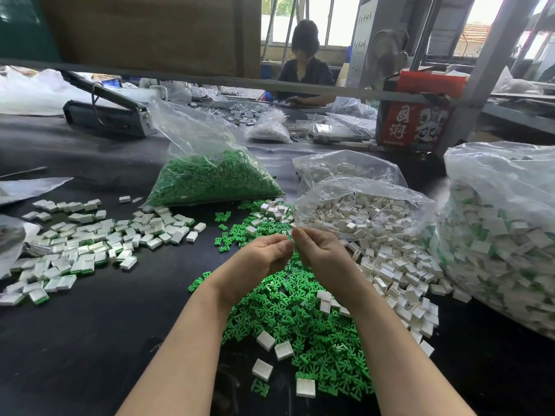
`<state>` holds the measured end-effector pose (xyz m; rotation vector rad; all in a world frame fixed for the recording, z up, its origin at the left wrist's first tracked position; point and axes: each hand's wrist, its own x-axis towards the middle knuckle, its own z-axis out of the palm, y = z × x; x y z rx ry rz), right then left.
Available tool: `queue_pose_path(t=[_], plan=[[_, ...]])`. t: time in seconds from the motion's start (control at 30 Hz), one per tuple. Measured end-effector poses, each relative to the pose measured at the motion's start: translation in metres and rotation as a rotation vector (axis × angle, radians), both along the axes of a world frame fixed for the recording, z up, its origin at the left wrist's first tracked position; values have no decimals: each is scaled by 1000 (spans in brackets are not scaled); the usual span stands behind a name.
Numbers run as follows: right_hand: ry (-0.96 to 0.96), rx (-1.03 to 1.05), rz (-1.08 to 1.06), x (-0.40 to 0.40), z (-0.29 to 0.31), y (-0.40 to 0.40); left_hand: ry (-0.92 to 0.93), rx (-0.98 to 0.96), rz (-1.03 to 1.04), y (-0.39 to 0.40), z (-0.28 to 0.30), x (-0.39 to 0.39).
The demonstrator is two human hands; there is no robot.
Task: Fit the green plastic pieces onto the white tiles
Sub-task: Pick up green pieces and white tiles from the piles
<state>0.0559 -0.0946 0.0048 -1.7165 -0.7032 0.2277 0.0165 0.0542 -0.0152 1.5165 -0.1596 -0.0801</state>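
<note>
Left hand [264,253]: raised over the green heap, fingers curled inward toward the right hand; the grip looks closed on something small, which I cannot make out.
Right hand [318,250]: fingertips meet the left hand's, grip pinched shut; a sliver of white shows between them, likely a tile being fitted.
Green plastic pieces [300,319]: loose heap on the black tabletop [90,340] beneath both wrists; more fill a clear bag [210,178] further back.
White tiles [399,283]: spill from an open bag [360,205] on the right, some scattered among the green.
Finished pile [81,250]: tiles with green edges, off to the left.
Risk: the joint is hidden behind the fingers, so a skewed piece could seat half-way and go unnoticed.
Risk: forearms rest close over the heap; a sweep could knock loose tiles into the finished pile.
</note>
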Motion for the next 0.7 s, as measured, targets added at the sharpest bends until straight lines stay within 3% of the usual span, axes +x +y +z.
queue_pose_path(t=[0.7], plan=[[14, -62, 58, -2, 0, -3, 4, 71, -37, 4, 5, -4]])
